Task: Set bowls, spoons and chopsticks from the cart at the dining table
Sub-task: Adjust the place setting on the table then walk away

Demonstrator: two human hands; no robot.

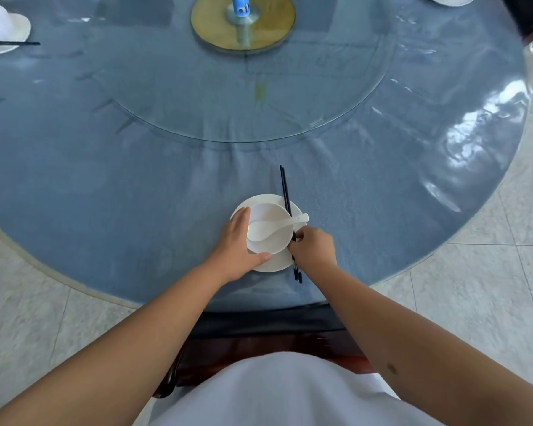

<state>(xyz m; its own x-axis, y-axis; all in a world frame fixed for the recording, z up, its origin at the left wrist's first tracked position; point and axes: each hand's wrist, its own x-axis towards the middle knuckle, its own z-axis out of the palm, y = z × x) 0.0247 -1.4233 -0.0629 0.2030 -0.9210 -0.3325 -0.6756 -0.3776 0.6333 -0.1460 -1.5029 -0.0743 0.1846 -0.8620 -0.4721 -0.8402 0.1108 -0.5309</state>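
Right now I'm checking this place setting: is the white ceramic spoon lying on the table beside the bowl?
No, the white ceramic spoon rests inside the small white bowl, its handle sticking out over the rim toward the black chopsticks.

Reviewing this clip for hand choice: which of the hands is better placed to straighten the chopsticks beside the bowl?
Right. The right hand is already pinching the chopsticks on the plate's right edge; the left hand is cupped against the bowl, steadying it.
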